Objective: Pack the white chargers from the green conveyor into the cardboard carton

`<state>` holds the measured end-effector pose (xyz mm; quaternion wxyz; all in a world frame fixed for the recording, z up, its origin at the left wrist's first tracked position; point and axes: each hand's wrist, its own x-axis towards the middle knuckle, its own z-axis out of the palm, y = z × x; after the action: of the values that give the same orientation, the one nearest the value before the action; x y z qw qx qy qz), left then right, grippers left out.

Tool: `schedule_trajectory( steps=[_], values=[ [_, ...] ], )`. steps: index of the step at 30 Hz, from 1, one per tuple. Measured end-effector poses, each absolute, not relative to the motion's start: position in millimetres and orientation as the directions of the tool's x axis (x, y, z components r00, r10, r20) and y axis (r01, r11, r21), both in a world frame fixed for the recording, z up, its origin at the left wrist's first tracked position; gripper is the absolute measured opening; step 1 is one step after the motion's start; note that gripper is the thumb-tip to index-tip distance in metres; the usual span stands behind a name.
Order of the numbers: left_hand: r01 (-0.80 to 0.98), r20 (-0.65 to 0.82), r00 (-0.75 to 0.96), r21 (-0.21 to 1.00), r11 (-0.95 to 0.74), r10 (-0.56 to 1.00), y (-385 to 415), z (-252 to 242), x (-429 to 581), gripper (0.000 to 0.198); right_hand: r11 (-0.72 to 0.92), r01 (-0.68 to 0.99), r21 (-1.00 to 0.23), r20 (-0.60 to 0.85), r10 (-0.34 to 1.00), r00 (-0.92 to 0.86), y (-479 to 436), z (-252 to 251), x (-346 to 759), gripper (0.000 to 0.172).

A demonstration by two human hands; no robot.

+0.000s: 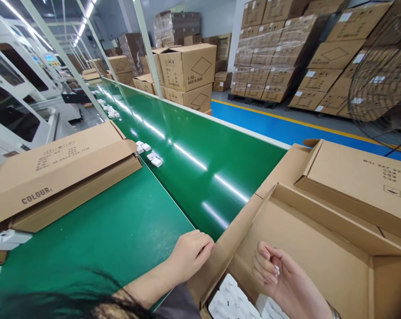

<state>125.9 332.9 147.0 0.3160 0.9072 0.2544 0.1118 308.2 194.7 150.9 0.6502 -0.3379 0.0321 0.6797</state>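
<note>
Two hands, two open cartons close by, one green conveyor belt.

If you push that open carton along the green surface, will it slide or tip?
Likely slides: the open carton looks wide and low on the smooth green surface. Probably light, since only some white parts show inside. Its raised flaps look bendy by the left hand.

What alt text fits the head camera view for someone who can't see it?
A person's left hand rests at the flap of an open cardboard box while the right hand, fingers curled, hovers inside above white parts. Beside it runs a green conveyor belt carrying small white pieces.
</note>
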Motion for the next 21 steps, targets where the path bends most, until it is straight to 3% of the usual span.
schedule_trajectory(
  steps=[7,14,21],
  values=[
    [0.349,0.1,0.846,0.638,-0.686,0.524,334.1,140.1,124.6,0.031,-0.182,-0.882,-0.435,-0.519,0.851,0.081,194.7,146.9,309.3,0.026],
    [0.343,0.121,0.844,0.625,-0.701,0.522,332.3,140.4,124.2,0.03,-0.298,-0.669,-0.681,-0.548,0.813,0.195,188.8,136.5,308.2,0.037],
    [0.371,0.084,0.846,0.616,-0.695,0.526,332.0,145.2,124.9,0.032,-0.329,-0.662,-0.673,-0.562,0.809,0.169,192.5,144.3,306.7,0.039]
  ],
)
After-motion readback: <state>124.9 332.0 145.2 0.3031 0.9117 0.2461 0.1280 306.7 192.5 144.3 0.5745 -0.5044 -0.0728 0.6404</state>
